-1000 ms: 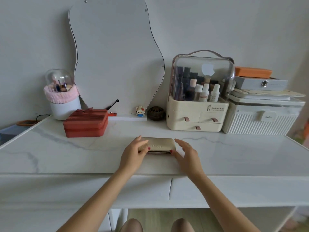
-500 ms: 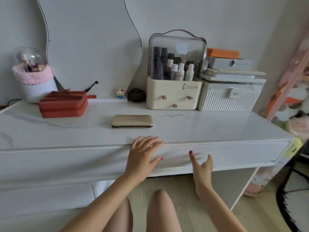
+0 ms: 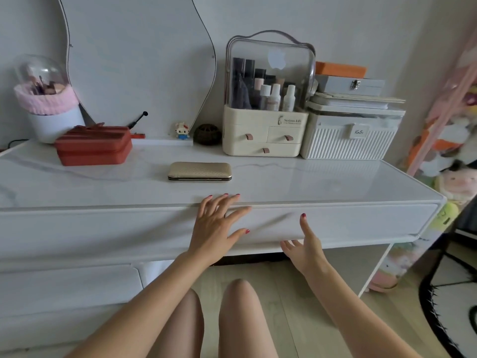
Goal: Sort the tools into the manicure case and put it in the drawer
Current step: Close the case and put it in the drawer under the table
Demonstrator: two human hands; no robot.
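The gold manicure case (image 3: 199, 171) lies closed and flat on the white marble table top (image 3: 322, 179), near the middle. My left hand (image 3: 218, 223) is spread with fingers apart, resting against the front of the white drawer (image 3: 361, 223) just below the table's edge. My right hand (image 3: 303, 245) is palm up, its fingers curled under the drawer front's lower edge and its thumb pointing up. Neither hand holds anything. The drawer is shut.
A red zip case (image 3: 94, 146) sits at the back left beside a brush holder (image 3: 46, 104). A mirror (image 3: 139, 63) leans on the wall. A cream cosmetics organiser (image 3: 265, 135) and a white ribbed box (image 3: 348, 138) stand at the back right. Soft toys (image 3: 456, 182) lie at the right.
Both hands left the manicure case and dropped to the drawer front. My right hand has moved under the drawer's lower edge. The view has tilted down and right.
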